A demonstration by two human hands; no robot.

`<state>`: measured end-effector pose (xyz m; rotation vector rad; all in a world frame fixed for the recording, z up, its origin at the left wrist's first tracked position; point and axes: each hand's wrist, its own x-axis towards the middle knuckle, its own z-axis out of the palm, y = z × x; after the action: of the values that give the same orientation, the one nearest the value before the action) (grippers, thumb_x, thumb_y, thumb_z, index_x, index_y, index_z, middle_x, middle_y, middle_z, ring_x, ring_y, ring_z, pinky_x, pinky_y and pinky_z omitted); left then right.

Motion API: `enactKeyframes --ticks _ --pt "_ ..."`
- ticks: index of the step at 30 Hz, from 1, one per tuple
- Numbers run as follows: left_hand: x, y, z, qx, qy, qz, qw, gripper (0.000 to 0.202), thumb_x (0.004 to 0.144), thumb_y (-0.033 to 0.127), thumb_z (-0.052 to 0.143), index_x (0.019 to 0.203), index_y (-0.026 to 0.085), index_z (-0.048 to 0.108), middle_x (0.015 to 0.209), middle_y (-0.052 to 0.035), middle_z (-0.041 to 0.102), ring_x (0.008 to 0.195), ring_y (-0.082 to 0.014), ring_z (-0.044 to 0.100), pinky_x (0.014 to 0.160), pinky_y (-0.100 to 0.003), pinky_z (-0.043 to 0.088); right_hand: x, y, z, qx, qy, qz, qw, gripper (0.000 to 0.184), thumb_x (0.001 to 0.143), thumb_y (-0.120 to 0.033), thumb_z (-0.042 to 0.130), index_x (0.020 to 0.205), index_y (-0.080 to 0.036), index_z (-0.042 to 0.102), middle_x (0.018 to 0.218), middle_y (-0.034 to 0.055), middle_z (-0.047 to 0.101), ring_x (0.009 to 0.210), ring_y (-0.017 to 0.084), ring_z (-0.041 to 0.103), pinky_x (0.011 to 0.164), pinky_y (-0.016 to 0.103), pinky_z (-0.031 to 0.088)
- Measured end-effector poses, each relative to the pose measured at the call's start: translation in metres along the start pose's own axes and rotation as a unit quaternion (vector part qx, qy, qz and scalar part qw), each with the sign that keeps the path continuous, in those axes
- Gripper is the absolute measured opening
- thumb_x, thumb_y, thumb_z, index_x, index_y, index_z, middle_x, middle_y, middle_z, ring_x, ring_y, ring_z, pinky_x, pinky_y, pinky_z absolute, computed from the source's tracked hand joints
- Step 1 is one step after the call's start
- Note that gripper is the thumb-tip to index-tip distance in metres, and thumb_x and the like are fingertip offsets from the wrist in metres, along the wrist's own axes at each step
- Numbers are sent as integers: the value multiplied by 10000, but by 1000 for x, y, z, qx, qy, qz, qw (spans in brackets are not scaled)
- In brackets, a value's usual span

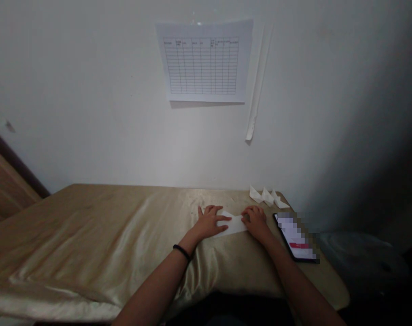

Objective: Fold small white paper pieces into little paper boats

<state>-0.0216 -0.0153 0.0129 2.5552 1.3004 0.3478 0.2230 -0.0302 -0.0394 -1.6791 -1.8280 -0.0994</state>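
A white sheet of folded paper (231, 227) lies on the gold satin cloth, between my two hands. My left hand (210, 222) rests over its left part, fingers spread and stretched out, some lying on the paper. At the right end my right hand (256, 222) has its fingers curled, with thumb and index finger pinching the paper's edge. A peak of the paper sticks up past the left fingers. Behind the right hand stand three folded paper boats (268, 197) in a row.
A phone (296, 237) with a lit, partly blurred screen lies right of my right hand. Satin cloth (100, 235) with wrinkles covers the table. On the wall behind hang a printed table sheet (206, 63) and a narrow white strip (258, 86).
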Motion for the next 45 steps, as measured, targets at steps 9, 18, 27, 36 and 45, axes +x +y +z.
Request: enactKeyframes --ticks 9,18,27,36,45 --pt "0 0 0 -1 2 4 1000 362 869 535 683 1230 531 662 1531 -14 463 1428 -394 323 1079 -824 42 -1 1 3 11 0 1 1000 129 786 -164 648 875 -243 697 1093 85 642 1119 284 531 1011 455 393" --pt "0 1 -1 1 -1 4 1000 359 875 545 671 1233 536 656 1533 -14 461 1434 -389 318 1073 -829 49 -1 -4 -2 -1 -10 12 1000 133 775 -184 672 892 -243 696 1131 100 635 1175 319 498 1039 496 353" --pt "1 -1 0 8 -8 3 1000 380 880 578 648 1257 543 636 1539 -1 444 1431 -386 313 1080 -825 26 4 -6 -8 4 -94 50 994 165 809 -200 645 965 -226 691 1216 80 609 1260 287 440 1107 447 265" --pt "0 0 -1 7 -11 1 1000 373 882 557 656 1254 533 644 1539 -7 444 1434 -401 309 1070 -837 28 3 -13 -12 -2 -108 42 993 137 832 -168 600 925 -228 679 1246 86 611 1266 278 444 1102 418 262" --pt "0 1 -3 6 -17 2 1000 380 887 569 642 1265 535 635 1546 -9 438 1439 -402 304 1067 -838 42 2 -13 -18 -17 -89 36 995 134 819 -206 610 946 -221 653 1202 88 614 1255 294 439 1097 467 244"
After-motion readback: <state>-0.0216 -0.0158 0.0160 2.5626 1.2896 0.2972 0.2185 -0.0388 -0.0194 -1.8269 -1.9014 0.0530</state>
